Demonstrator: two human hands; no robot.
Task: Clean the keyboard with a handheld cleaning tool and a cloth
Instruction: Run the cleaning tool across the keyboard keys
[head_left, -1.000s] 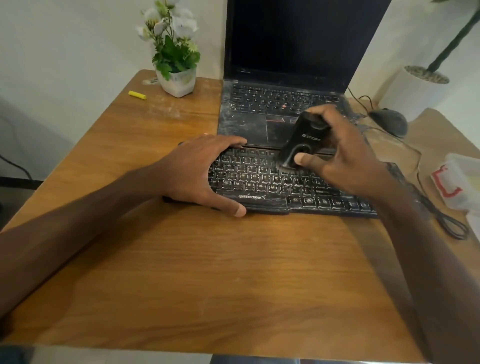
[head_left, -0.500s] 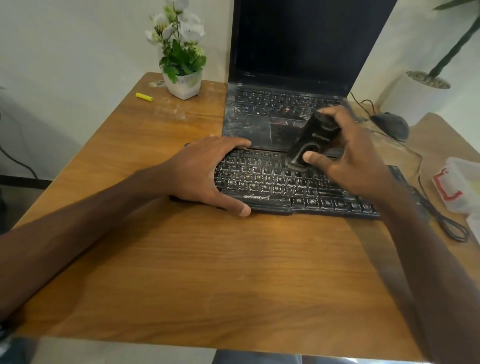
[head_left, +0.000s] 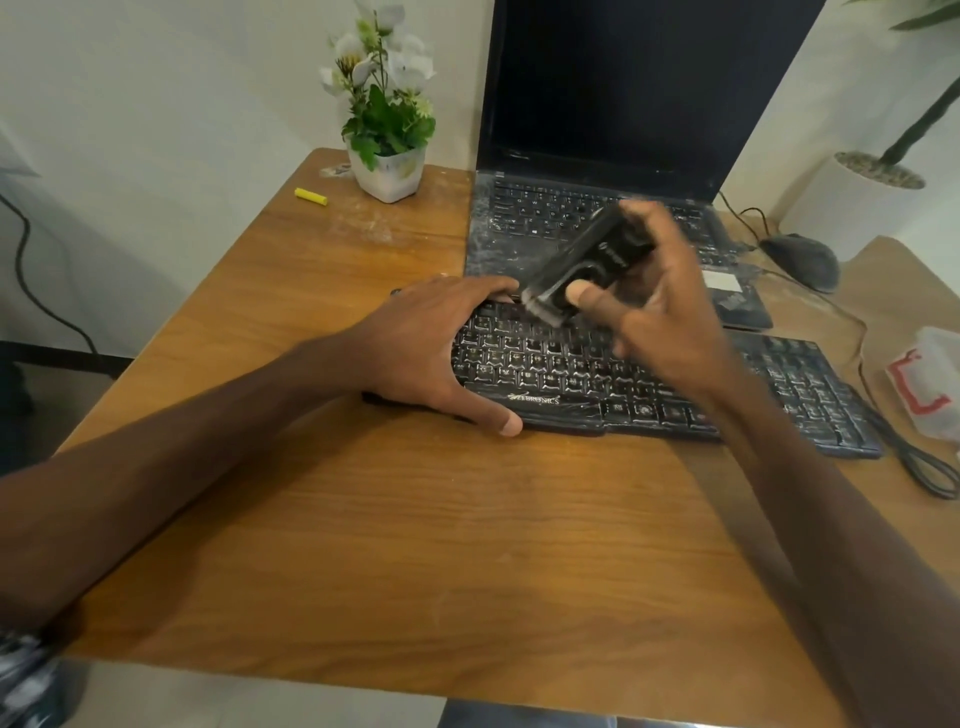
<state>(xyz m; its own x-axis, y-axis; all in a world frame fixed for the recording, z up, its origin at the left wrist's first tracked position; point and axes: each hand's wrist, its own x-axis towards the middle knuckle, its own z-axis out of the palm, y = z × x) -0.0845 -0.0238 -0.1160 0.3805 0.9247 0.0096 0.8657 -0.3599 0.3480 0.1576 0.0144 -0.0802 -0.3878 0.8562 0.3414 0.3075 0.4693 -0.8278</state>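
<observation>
Two hands are at work on the black Zebronics keyboard (head_left: 649, 379), which lies across the wooden counter (head_left: 415, 519) just in front of an open, dusty laptop (head_left: 597, 156). The left hand (head_left: 431, 353) is spread flat over the keyboard's left end, thumb hooked under its near edge, pinning it down without closing on anything. The right hand (head_left: 670, 322) has its grip clamped on a small black handheld cleaning tool (head_left: 587, 265), thumb on its face, held tilted with the brush end low at about 8 o'clock and touching, or all but touching, the top key rows near the left side. White dust shows between many keys, so most of the job looks unfinished, and I see no cloth anywhere in sight. To do this pass well, I would keep the brush end low along each row, work in short strokes from 9 o'clock toward 3 o'clock, and keep the pinning hand firm so the board does not slide into the laptop. At 11 o'clock stand a potted flower (head_left: 384, 114) and a small yellow stick (head_left: 310, 196); a mouse (head_left: 802, 260) sits at 2 o'clock.
</observation>
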